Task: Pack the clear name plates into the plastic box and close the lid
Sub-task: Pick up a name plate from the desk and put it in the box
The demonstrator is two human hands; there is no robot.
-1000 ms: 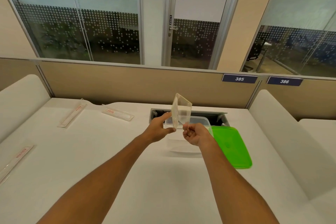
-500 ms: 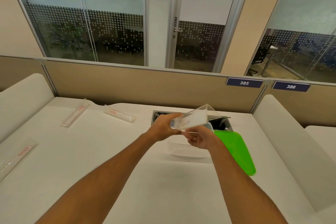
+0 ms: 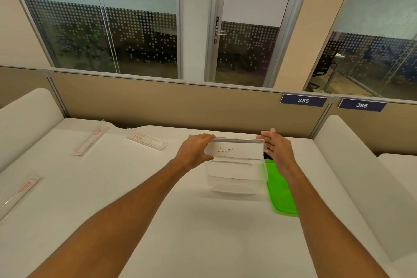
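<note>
Above the plastic box [image 3: 234, 178], left hand [image 3: 195, 151] grips name plate [image 3: 234, 150]; right hand [image 3: 276, 150] spread.

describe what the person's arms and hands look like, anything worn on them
Both forearms are bare up to the bottom edge of the picture: no sleeves show. The left hand and the right hand wear no gloves, and no watch, bracelet or ring can be seen on either. No markings show on the arms.
</note>
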